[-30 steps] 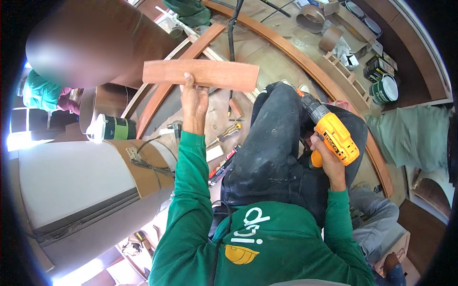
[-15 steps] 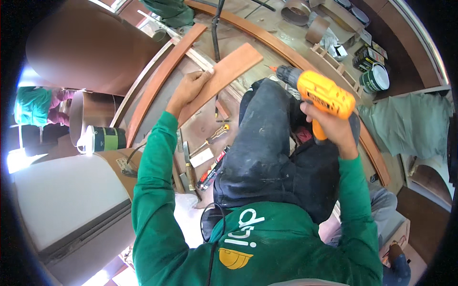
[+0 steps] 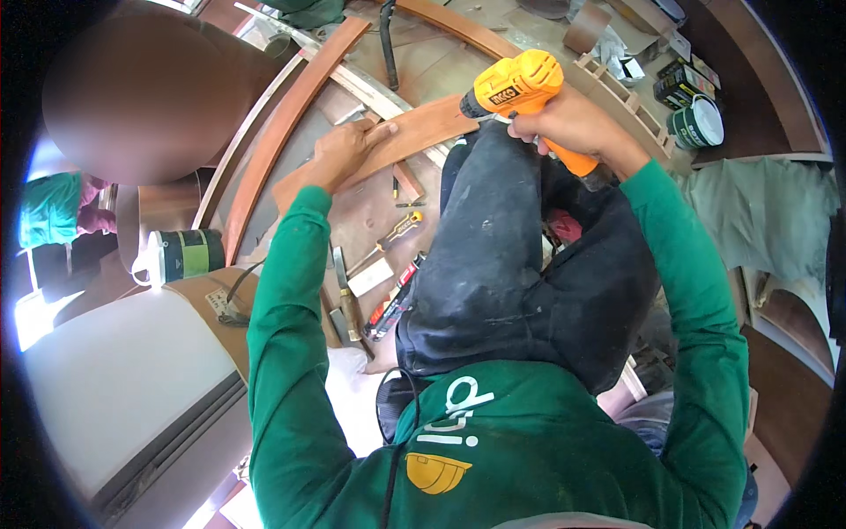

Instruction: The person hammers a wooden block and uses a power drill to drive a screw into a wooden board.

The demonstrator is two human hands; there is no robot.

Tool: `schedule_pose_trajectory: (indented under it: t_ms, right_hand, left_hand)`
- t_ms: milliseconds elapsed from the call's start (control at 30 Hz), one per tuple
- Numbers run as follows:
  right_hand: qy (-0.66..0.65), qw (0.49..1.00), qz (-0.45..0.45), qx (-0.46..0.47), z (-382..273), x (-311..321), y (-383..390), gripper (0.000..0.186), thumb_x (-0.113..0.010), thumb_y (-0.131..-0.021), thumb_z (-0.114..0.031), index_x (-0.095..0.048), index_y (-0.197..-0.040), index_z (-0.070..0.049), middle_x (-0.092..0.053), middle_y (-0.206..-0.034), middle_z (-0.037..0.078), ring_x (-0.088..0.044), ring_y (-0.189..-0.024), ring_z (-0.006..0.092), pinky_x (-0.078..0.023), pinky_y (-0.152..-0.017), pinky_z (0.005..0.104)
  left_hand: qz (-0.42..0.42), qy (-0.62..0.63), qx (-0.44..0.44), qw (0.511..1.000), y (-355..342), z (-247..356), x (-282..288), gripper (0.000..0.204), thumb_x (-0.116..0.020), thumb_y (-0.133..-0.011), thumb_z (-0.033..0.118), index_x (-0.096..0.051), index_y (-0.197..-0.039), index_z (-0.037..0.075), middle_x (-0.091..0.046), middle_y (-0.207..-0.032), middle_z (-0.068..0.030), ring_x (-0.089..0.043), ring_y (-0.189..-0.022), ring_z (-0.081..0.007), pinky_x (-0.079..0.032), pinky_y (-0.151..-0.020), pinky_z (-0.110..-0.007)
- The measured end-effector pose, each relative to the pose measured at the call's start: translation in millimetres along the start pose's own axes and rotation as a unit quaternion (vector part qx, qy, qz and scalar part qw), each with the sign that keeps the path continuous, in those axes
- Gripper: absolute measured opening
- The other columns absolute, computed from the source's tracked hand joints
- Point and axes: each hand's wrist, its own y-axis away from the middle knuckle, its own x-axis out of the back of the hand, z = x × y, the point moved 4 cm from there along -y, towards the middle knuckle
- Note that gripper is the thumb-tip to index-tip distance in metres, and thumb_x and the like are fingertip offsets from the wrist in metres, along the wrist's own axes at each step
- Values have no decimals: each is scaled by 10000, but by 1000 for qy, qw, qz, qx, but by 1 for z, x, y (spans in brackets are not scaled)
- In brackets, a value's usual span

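My left hand [image 3: 346, 152] is closed around a reddish-brown wooden board [image 3: 423, 128] near its middle, thumb along the upper face. My right hand [image 3: 577, 128] grips an orange cordless drill [image 3: 522, 81] by its handle. The drill's dark chuck points left, its tip at the board's right end; whether the bit touches the wood I cannot tell. Below the board lie a screwdriver with a yellow handle [image 3: 404, 224], a chisel with a wooden handle [image 3: 351, 319], a small white block [image 3: 371, 277] and a red and black package [image 3: 397, 295].
A curved wooden strip [image 3: 291, 128] runs along the left, another [image 3: 467, 31] across the top. A green bucket [image 3: 187, 254] stands at left, a green and white one [image 3: 698, 123] at right. A black hose [image 3: 388, 44] rises beyond the board. Green cloth [image 3: 762, 220] hangs at right.
My right hand has brought the drill left and up, to the board's end. The board has shifted and lies at a flatter angle, my left hand still on it.
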Motion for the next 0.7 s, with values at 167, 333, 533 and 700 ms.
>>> schedule_pose_trajectory:
  t_ms: [167, 333, 533, 700]
  right_hand:
    - [20, 1000, -1, 6, -14, -3, -10, 207, -761, -860, -162, -694, -967, 1, -682, -798, 55, -650, -619, 142, -522, -570, 317]
    - [23, 1000, -6, -7, -19, -7, -20, 261, -762, -839, -120, -691, -1051, 15, -676, -795, 67, -642, -609, 149, -527, -543, 322]
    - [18, 1000, -10, 24, -8, -12, -38, 309, -753, -831, -144, -720, -1086, 28, -692, -799, 95, -631, -570, 164, -533, -526, 331]
    - [31, 999, -15, 8, -24, -12, -36, 288, -752, -840, -53, -654, -1097, 33, -659, -760, 74, -625, -570, 148, -543, -525, 314]
  left_hand:
    - [-12, -36, -22, 999, -16, -8, -11, 797, -387, -1005, 814, -733, -1276, 149, -765, -1127, -250, -725, -1106, -442, -537, -946, -564]
    - [-1, -2, -33, 999, -17, -16, -21, 780, -393, -1026, 777, -711, -1275, 110, -752, -1132, -279, -709, -1112, -475, -521, -972, -581]
    - [25, 34, -48, 998, -8, -10, -21, 777, -429, -1044, 722, -693, -1230, 15, -744, -1112, -303, -701, -1091, -499, -525, -962, -569]
    - [27, 42, -28, 998, -2, 12, -14, 760, -433, -1055, 696, -679, -1248, 3, -707, -1201, -338, -687, -1149, -481, -507, -1004, -566]
